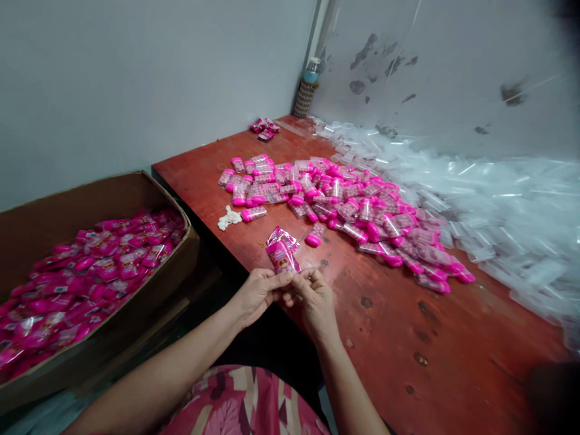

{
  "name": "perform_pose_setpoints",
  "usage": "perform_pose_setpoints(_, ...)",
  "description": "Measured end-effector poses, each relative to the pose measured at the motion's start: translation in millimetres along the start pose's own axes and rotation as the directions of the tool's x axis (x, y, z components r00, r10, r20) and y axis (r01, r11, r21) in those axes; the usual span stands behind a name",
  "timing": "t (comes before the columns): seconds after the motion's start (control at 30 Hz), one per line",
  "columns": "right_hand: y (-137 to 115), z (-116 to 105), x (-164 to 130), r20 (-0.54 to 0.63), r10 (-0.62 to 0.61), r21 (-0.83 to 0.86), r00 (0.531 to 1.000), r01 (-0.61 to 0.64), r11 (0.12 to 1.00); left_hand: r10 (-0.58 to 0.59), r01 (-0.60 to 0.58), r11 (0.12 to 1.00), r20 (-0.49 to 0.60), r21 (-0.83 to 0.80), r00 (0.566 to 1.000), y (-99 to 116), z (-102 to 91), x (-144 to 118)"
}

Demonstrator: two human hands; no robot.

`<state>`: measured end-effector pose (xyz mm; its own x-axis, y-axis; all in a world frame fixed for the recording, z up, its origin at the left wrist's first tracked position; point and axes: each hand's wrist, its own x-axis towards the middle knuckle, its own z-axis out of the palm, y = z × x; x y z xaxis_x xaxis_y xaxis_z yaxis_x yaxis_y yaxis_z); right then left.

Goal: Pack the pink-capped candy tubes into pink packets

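Here a worn red-brown desk (408, 338), marked with dark spots and scuffs, is seen pushed into the corner of a room with plain grey walls; the right-hand wall is stained with dark patches. A pink packet (281, 252) is held just above the near edge of the desk, pinched at its lower end between the left hand (258, 293) and the right hand (315, 299), whose fingers are closed together on it and touching one another. A long heap of pink capsules (344, 205) is spread across the middle of the desk, with a small white scrap (229, 217) beside its left end and a smaller cluster of pink pieces (265, 128) near the far wall. A drift of clear plastic sleeves (489, 211) is banked along the right side. A bottle with a blue cap (308, 87) is stood in the far corner. To the left, below the desk, a cardboard box (136, 199) is filled with pink packed pieces.

The print on the packet cannot be read. The box is cut off at the left edge, the plastic drift at the right, and the lower right corner is lost in a dark blur
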<state>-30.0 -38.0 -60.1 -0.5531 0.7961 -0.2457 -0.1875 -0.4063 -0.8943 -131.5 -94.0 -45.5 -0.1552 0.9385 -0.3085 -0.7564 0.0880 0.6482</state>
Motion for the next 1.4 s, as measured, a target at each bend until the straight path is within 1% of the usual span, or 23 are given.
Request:
perform_pose_setpoints(0.03,-1.5,2.6,1.5,0.012,0.000,-0.022,1.000,0.000,1.000,0.031,-0.031,0.999,-0.036,-0.013,0.999,6.0,-3.2,-5.6)
perform_pose_setpoints(0.07,-3.2,4.4,2.5,0.026,0.000,-0.047,1.000,0.001,0.999,0.094,-0.097,0.995,-0.091,-0.028,0.991,14.3,-7.6,-11.4)
perform_pose_setpoints(0.1,-4.8,5.2,3.1,0.036,0.002,-0.073,0.999,0.000,0.997,0.191,-0.199,0.979,-0.165,-0.035,0.968,24.5,-12.9,-16.8)
perform_pose_setpoints(0.13,-6.0,4.8,3.3,0.039,0.007,-0.100,0.999,-0.003,0.995,0.309,-0.325,0.945,-0.244,-0.026,0.919,35.4,-18.8,-21.3)
perform_pose_setpoints(0.17,-6.9,3.4,3.5,0.036,0.012,-0.124,0.999,-0.008,0.992,0.435,-0.455,0.890,-0.314,0.008,0.844,46.0,-24.8,-24.1)
perform_pose_setpoints(0.2,-7.3,1.2,3.9,0.025,0.016,-0.143,1.000,-0.013,0.990,0.533,-0.549,0.833,-0.368,0.072,0.761,54.8,-30.2,-24.6)
perform_pose_setpoints(0.23,-7.2,-1.3,4.5,0.011,0.019,-0.162,1.000,-0.017,0.987,0.590,-0.583,0.798,-0.398,0.155,0.702,61.1,-34.6,-22.5)
perform_pose_setpoints(0.27,-6.8,-3.8,5.3,0.001,0.021,-0.181,1.000,-0.020,0.983,0.621,-0.570,0.781,-0.408,0.255,0.669,64.0,-37.5,-17.7)
perform_pose_setpoints(0.3,-6.2,-6.0,6.2,-0.005,0.022,-0.197,1.000,-0.023,0.980,0.633,-0.523,0.773,-0.393,0.358,0.667,63.6,-38.9,-10.1)
perform_pose_setpoints(0.33,-5.7,-7.6,7.1,-0.004,0.024,-0.208,1.000,-0.025,0.978,0.628,-0.457,0.763,-0.353,0.458,0.694,60.2,-38.9,-0.2)
perform_pose_setpoints(0.4,-5.3,-9.2,8.4,0.005,0.026,-0.229,1.000,-0.024,0.973,0.615,-0.389,0.691,-0.212,0.610,0.760,47.7,-36.0,23.1)
perform_pose_setpoints(0.5,-7.1,-10.5,8.7,0.003,0.013,-0.263,1.000,-0.012,0.965,0.586,-0.367,0.577,-0.056,0.730,0.808,27.4,-31.9,53.5)
perform_pose_setpoints(0.57,-9.5,-12.4,9.2,-0.009,-0.002,-0.285,1.000,-0.001,0.958,0.574,-0.362,0.531,-0.011,0.766,0.819,19.1,-32.6,64.0)
perform_pose_setpoints(0.7,-13.3,-17.8,18.2,-0.016,-0.050,-0.348,0.999,0.041,0.937,0.575,-0.383,0.455,0.063,0.804,0.816,14.4,-37.4,66.2)
perform_pose_setpoints(0.83,-12.1,-18.0,36.3,-0.060,-0.186,-0.440,0.981,0.141,0.887,0.604,-0.429,0.306,0.175,0.850,0.778,12.2,-39.7,64.7)
perform_pose_setpoints(0.9,-10.8,-15.8,43.1,-0.069,-0.233,-0.480,0.970,0.172,0.860,0.603,-0.426,0.192,0.236,0.884,0.762,10.5,-41.4,65.8)
perform_pose_setpoints(0.97,-9.9,-14.0,45.5,-0.052,-0.220,-0.501,0.974,0.166,0.850,0.587,-0.397,0.056,0.292,0.916,0.756,8.9,-43.9,67.3)
perform_pose_setpoints(1.1,-7.7,-16.6,39.6,-0.018,-0.182,-0.511,0.983,0.147,0.847,0.539,-0.280,-0.243,0.369,0.929,0.757,7.6,-48.0,70.2)
perform_pose_setpoints(1.17,-6.2,-20.0,36.6,-0.029,-0.199,-0.515,0.980,0.156,0.843,0.525,-0.229,-0.340,0.386,0.912,0.759,7.3,-48.7,71.4)
perform_pose_setpoints(1.2,-5.4,-21.5,36.2,-0.037,-0.203,-0.510,0.978,0.157,0.846,0.522,-0.218,-0.362,0.391,0.906,0.758,7.1,-48.8,71.9)
perform_pose_setpoints(1.27,-3.9,-22.8,38.4,-0.051,-0.206,-0.487,0.977,0.155,0.859,0.524,-0.227,-0.363,0.399,0.904,0.753,6.5,-48.9,72.1)
perform_pose_setpoints(1.33,-2.4,-21.3,44.3,-0.069,-0.216,-0.460,0.974,0.161,0.873,0.549,-0.263,-0.317,0.402,0.911,0.733,5.4,-48.4,71.1)
perform_pose_setpoints(1.4,-1.3,-17.9,52.3,-0.091,-0.237,-0.440,0.967,0.174,0.881,0.594,-0.321,-0.240,0.400,0.916,0.698,3.9,-46.4,68.3)
